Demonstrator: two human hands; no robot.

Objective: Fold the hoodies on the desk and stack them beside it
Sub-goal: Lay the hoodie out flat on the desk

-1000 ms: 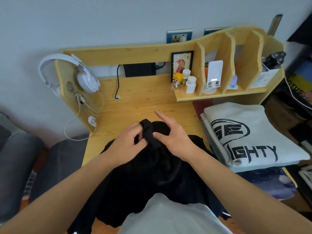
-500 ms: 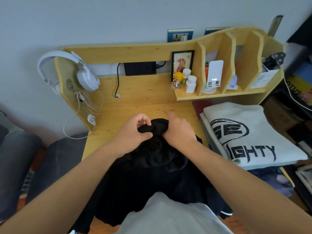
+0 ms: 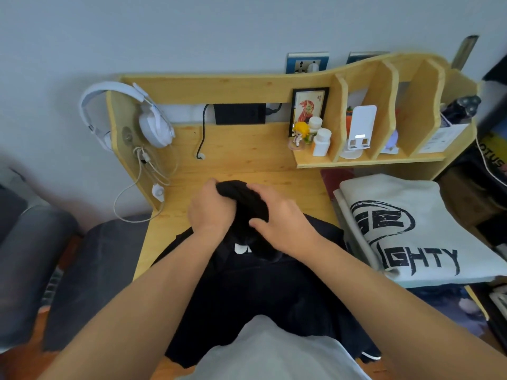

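Observation:
A black hoodie [image 3: 247, 292] lies spread on the wooden desk [image 3: 247, 154], reaching from the desk's middle to its near edge. A white neck label shows near its collar. Its hood is bunched up at the far end. My left hand [image 3: 210, 209] grips the hood's left side, fingers curled over the top of the fabric. On the hood's right side lies my right hand [image 3: 279, 215], its thumb pinching the cloth. A folded white hoodie [image 3: 428, 231] with black lettering lies on the right of the desk.
White headphones [image 3: 148, 119] and cables hang on the desk's left side panel. A shelf at the back right holds a framed picture [image 3: 308, 109], small white bottles, a figurine and a phone stand. A dark grey seat [image 3: 90, 270] stands left of the desk.
Both hands have moved the bunched hood away from me toward the desk's back. My right hand, earlier with fingers spread, now lies over the hood and pinches it.

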